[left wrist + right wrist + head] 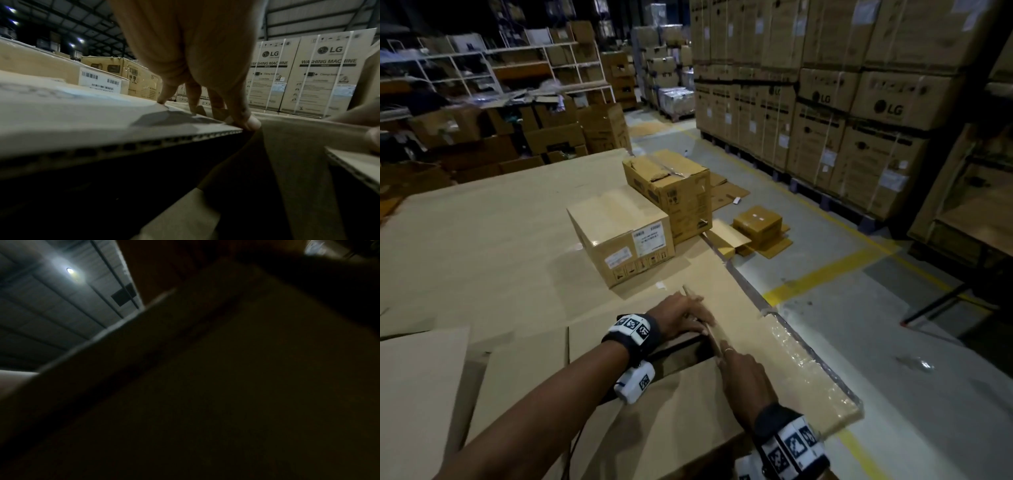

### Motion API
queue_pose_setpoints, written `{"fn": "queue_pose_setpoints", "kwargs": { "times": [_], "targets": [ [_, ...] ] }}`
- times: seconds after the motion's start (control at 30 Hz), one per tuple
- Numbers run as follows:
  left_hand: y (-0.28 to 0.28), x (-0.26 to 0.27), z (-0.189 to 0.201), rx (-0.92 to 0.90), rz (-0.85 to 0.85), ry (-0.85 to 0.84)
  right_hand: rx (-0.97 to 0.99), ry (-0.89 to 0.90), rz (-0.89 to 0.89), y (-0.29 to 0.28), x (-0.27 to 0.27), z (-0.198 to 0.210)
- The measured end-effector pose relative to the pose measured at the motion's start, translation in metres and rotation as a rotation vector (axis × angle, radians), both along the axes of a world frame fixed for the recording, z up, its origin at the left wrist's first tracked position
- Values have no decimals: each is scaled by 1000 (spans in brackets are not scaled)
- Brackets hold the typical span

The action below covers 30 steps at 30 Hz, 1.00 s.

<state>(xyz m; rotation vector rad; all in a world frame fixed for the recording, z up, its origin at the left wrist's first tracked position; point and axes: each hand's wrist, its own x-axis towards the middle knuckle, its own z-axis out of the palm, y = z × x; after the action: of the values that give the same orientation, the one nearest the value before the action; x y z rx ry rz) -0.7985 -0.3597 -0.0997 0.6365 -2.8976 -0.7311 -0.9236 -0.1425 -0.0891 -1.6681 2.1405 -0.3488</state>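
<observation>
On the cardboard-covered table (482,240) an open carton (681,387) lies at the near edge, right under the person, with both hands at its mouth. The left hand (681,318) rests on the far flap (599,337), its fingers straight and slightly spread. The left wrist view shows the fingertips (252,122) pressing down on the flap's corrugated edge, nothing pinched. The right hand (743,377) lies flat on the near flap (688,421), fingers stretched out toward the thin upright flap (714,337) that stands on edge between the 2 hands. Its fingers (353,116) also show long and straight at the right of the left wrist view. A dark gap opens between the far and near flaps. The right wrist view is nearly black – only a cardboard surface and a ceiling lamp (70,270) can be made out. Farther along the table stand 2 closed boxes, touching: a labelled carton (619,233) and, behind it, a taped carton (671,185). Across the aisle rise stacked LG cartons (876,102), and a small box (756,219) sits on flattened cardboard on the floor.
</observation>
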Motion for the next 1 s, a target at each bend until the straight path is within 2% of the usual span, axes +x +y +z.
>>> {"fn": "queue_pose_setpoints", "kwargs": {
  "times": [0.27,0.33,0.43,0.5,0.57,0.63,0.77,0.87,1.0],
  "targets": [
    [17,1,18,12,103,-48,-2,-22,-14,1,-1,-4],
    [21,4,27,44,144,-86,10,-62,63,4,-4,-5],
    [34,11,52,-7,173,-118,-38,-65,192,6,-6,10],
    [50,27,72,-47,194,-133,-122,-18,314,4,-2,23],
    [71,56,86,-11,265,-193,-157,-14,456,-1,10,29],
    [93,90,84,48,309,-271,-92,-40,562,-7,23,30],
    [137,139,67,95,371,-377,6,49,670,-13,34,25],
    [161,154,59,59,509,-278,36,99,685,-12,36,35],
    [183,164,66,-58,636,-26,-88,167,653,6,43,60]
  ]
}}
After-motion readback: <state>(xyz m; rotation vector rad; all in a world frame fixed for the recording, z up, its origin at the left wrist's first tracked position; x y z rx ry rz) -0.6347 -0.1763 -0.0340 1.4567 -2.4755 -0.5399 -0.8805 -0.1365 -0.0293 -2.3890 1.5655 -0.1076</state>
